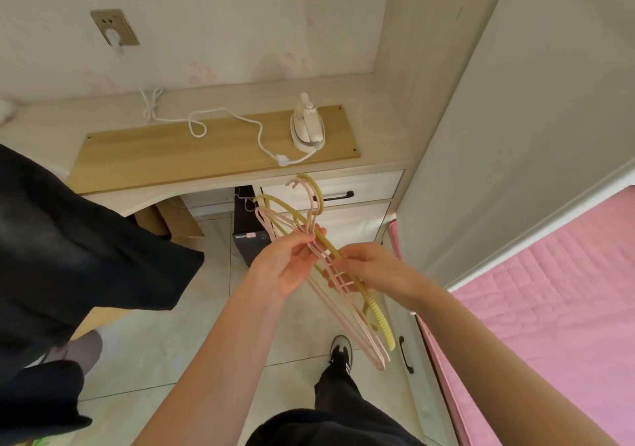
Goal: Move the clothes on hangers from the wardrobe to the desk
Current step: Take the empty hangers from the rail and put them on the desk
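Near the desk (213, 156), two hands hold empty hangers.
Left hand (285, 267) and right hand (374, 273) fingers pinch thin pink hangers (347, 311) and a ridged yellow hanger (376, 311).

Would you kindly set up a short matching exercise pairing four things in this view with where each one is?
Things:
1. travel iron
2. bundle of hangers
3. plug
4. dark garment

Places:
A. in the wall socket
B. held in both hands, above the floor
C. upright on the wooden board on the desk
D. draped at the left edge of the view

Pairs: 1-C, 2-B, 3-A, 4-D
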`<state>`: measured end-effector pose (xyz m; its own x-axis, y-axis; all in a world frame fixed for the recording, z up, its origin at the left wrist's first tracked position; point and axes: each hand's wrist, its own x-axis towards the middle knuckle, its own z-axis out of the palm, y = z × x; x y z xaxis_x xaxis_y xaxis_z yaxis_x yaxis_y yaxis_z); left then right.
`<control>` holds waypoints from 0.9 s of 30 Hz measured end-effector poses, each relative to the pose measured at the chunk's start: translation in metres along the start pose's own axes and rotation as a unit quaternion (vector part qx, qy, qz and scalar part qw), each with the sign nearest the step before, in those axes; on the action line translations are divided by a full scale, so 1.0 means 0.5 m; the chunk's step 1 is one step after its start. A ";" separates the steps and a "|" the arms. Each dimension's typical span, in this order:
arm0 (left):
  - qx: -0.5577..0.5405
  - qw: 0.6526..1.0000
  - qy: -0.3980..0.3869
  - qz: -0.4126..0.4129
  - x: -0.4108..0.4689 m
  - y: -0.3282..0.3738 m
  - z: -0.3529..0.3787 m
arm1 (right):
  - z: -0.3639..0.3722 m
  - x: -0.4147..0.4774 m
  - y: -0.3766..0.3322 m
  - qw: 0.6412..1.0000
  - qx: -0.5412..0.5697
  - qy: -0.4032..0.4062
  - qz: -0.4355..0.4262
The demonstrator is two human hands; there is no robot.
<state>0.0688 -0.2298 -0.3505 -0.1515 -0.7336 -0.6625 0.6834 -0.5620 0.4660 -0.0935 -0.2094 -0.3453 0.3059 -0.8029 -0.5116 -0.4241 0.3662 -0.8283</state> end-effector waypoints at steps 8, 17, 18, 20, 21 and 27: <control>0.050 0.998 -0.019 -0.046 0.139 0.011 0.160 | -0.175 0.072 -0.015 0.995 0.083 -0.028 0.056; 0.121 0.987 -0.080 -0.062 0.258 0.041 0.317 | -0.311 0.133 -0.024 0.974 0.204 0.070 0.064; 0.132 0.986 -0.083 -0.061 0.271 0.048 0.330 | -0.321 0.143 -0.027 0.972 0.212 0.076 0.062; 0.151 0.983 -0.089 -0.061 0.296 0.063 0.353 | -0.337 0.164 -0.035 0.967 0.231 0.088 0.057; 0.164 0.980 -0.091 -0.059 0.310 0.072 0.363 | -0.344 0.176 -0.039 0.964 0.241 0.095 0.054; 0.273 0.954 -0.119 -0.032 0.402 0.158 0.409 | -0.378 0.263 -0.086 0.955 0.269 0.122 0.037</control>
<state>-0.0536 -0.4996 -0.3269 -0.3823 -0.7212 -0.5776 0.2040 -0.6756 0.7085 -0.1960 -0.4193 -0.3338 0.0555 -0.8271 -0.5593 0.0824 0.5621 -0.8230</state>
